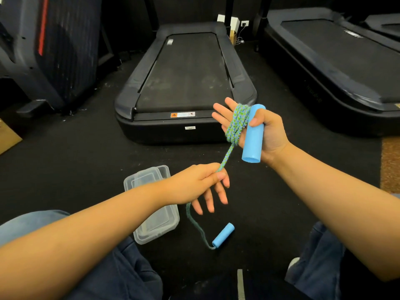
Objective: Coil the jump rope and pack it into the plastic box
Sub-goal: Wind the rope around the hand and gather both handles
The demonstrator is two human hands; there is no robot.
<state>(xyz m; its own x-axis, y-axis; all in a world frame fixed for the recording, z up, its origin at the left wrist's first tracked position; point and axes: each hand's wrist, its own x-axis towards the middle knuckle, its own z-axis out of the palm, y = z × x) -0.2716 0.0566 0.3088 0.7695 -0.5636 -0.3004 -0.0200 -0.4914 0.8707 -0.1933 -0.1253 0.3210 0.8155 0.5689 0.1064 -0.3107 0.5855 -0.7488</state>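
My right hand (263, 128) is raised, its thumb clamping a light blue handle (252, 137) against the palm. The green-and-blue jump rope (236, 124) is wound in several loops round that hand's straight fingers. A taut stretch of rope runs down to my left hand (203, 182), which pinches it between thumb and forefinger, the other fingers spread. Below that hand the rope hangs to the second blue handle (223, 234), lying on the dark floor. The clear plastic box (151, 226) sits on the floor beneath my left forearm, partly hidden by it.
A black treadmill (184, 83) lies straight ahead on the dark carpet, another treadmill (337, 68) to the right, and a folded machine (49, 50) stands at the left. A cardboard edge (6, 137) shows far left. My knees in blue trousers frame the bottom.
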